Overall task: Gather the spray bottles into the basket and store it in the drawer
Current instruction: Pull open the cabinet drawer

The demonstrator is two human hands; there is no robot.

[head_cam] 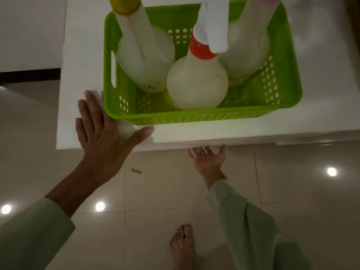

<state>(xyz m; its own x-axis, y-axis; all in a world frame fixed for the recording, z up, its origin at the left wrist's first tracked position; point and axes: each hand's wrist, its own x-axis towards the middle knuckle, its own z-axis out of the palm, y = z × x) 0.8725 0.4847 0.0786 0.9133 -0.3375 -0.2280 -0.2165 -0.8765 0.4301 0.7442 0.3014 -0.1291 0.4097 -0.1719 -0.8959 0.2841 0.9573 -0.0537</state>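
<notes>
Head view: green basket (202, 115), three spray bottles (196, 82) upright inside, sits just beyond the left hand (101, 131), splayed flat, empty. Right hand (209, 158) open under the drawer edge (214, 146). Light, stiff, top-heavy; grip both end rims.

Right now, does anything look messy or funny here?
Mostly tidy: three spray bottles stand upright in the green basket on the white cabinet top. The one odd thing is a small dark scrap on the floor tiles below the left hand; it is too small to identify.
</notes>
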